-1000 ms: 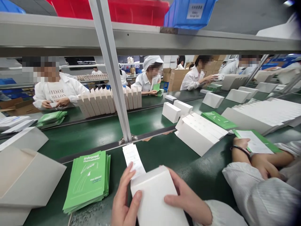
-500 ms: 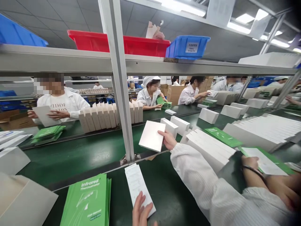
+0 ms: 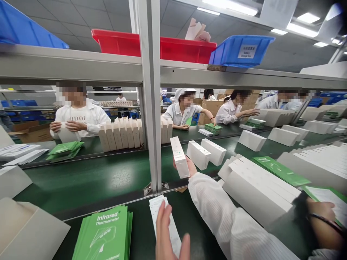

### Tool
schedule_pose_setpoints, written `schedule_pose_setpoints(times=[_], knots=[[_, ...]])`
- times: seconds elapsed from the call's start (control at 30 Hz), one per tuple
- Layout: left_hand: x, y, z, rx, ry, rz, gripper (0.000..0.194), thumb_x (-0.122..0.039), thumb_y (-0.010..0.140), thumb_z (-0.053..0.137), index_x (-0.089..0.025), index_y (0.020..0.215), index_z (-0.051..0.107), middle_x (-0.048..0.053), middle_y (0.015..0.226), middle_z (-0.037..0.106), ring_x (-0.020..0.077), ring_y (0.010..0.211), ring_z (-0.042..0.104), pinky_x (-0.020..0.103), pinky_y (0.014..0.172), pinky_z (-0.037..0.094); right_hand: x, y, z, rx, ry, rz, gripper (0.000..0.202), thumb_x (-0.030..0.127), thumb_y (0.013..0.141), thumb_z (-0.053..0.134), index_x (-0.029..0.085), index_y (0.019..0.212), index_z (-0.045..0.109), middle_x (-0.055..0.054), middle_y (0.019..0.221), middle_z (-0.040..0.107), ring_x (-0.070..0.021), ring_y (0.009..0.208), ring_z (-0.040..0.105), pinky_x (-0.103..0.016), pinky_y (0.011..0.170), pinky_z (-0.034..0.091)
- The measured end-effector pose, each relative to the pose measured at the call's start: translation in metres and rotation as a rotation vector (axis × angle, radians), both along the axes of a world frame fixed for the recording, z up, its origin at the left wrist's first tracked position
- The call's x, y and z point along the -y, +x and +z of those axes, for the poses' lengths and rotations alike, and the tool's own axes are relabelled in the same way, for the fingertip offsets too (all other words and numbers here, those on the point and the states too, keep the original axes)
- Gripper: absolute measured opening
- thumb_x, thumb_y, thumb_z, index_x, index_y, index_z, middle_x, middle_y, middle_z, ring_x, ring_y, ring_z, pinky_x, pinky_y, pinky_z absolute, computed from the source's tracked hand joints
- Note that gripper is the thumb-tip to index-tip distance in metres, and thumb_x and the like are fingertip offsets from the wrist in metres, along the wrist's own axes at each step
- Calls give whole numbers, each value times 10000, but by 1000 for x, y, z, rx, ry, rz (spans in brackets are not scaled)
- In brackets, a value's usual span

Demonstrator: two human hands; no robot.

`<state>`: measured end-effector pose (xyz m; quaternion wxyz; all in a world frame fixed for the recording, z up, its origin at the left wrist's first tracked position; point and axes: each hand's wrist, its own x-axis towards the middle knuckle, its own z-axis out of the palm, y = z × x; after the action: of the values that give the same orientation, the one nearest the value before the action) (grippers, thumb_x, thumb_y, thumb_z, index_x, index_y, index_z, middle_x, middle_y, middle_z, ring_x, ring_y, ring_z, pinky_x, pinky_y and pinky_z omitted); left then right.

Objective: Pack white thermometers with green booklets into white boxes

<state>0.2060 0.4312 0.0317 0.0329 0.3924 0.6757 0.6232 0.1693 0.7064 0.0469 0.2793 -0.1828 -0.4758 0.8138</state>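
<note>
My right hand (image 3: 192, 167) holds a small white box (image 3: 179, 155) out over the far edge of the near belt, gripping it from behind and below. The narrow printed side of the box faces me and the box stands tilted. Over a pile of folded white leaflets (image 3: 173, 236) is my left hand (image 3: 166, 233), open, fingers up and thumb apart, holding nothing. I cannot tell whether it touches the leaflets. To its left lies a stack of green Infrared Thermometer manuals (image 3: 104, 234).
A metal post (image 3: 151, 108) rises just left of the held box. White boxes (image 3: 199, 154) stand on the far belt (image 3: 108, 177). A row of boxes (image 3: 260, 191) sits at right, near another person's hand (image 3: 322, 211). An open white carton (image 3: 32, 231) stands at left.
My right hand has turned the box from its broad blank face to its narrow printed side. My left hand has come further into view. The view has swung left.
</note>
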Motion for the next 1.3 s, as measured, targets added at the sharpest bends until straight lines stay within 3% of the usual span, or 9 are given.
schedule_pose_setpoints(times=[0.1, 0.2, 0.3, 0.4, 0.7, 0.9, 1.07, 1.2, 1.3], knots=[[-31, -14, 45, 49, 7, 9, 593, -312, 792, 475, -265, 1311, 192, 90, 1410, 231, 230, 1284, 228, 435, 1005, 300, 9, -3, -3, -28, -91, 31, 446, 459, 853, 302, 132, 1039, 542, -98, 879, 656, -230, 818, 619, -359, 705, 480], [-71, -20, 61, 114, -93, -30, 821, -379, 723, 561, -160, 1348, 76, 156, 1438, 151, 249, 1311, 158, 430, 1049, 211, 24, -2, -2, -75, -154, 65, 475, 469, 863, 244, 143, 1063, 526, -91, 942, 644, -221, 854, 609, -358, 730, 474], [-107, -25, 55, 212, -87, 74, 871, -379, 656, 631, -119, 1322, 134, 215, 1298, 395, 264, 1149, 443, 385, 912, 406, 36, 0, -1, -56, -185, 93, 510, 509, 847, 264, 128, 1039, 543, -114, 967, 630, -237, 881, 595, -373, 743, 462], [-139, -38, 45, 181, -47, 192, 482, -323, 700, 586, -132, 1107, 412, 139, 999, 602, 208, 882, 591, 325, 756, 479, 37, 8, -3, 27, -201, 15, 440, 489, 843, 312, 148, 1008, 536, -113, 965, 618, -225, 888, 580, -366, 734, 451], [-203, -99, 3, 96, -160, 408, 499, -331, 751, 554, -151, 1187, 393, 102, 1082, 555, 224, 944, 551, 458, 828, 431, 53, 94, -5, 62, -137, -117, 199, 222, 675, 644, 162, 852, 576, -66, 907, 616, -153, 826, 578, -277, 695, 445], [-206, -107, -4, 115, -222, 458, 526, -309, 769, 535, -177, 1243, 348, 124, 1260, 431, 271, 1104, 453, 508, 899, 370, 69, 121, -9, 58, -108, -45, 207, 237, 672, 658, 146, 844, 589, -63, 865, 634, -137, 778, 594, -273, 707, 452], [-194, -74, 13, 137, -227, 423, 648, -281, 774, 511, -150, 1325, 195, 161, 1435, 153, 330, 1302, 133, 560, 1019, 157, 80, 125, -3, 73, -99, -25, 194, 226, 667, 662, 158, 836, 594, -64, 871, 633, -152, 812, 590, -286, 731, 457], [-157, -27, 33, 110, -228, 200, 765, -245, 761, 485, 15, 1333, 50, 270, 1431, 33, 277, 1324, -27, 407, 1068, 89, 93, 126, -5, 87, -57, 18, 189, 242, 671, 657, 172, 836, 596, -63, 865, 633, -169, 818, 591, -300, 733, 454], [-103, 8, 58, 60, -224, -33, 666, -298, 773, 471, -129, 1347, 179, 164, 1465, 33, 223, 1330, 17, 364, 1054, 166, 105, 126, -11, 118, 24, 48, 188, 271, 678, 641, 170, 829, 590, -62, 861, 630, -174, 799, 588, -300, 715, 452]])
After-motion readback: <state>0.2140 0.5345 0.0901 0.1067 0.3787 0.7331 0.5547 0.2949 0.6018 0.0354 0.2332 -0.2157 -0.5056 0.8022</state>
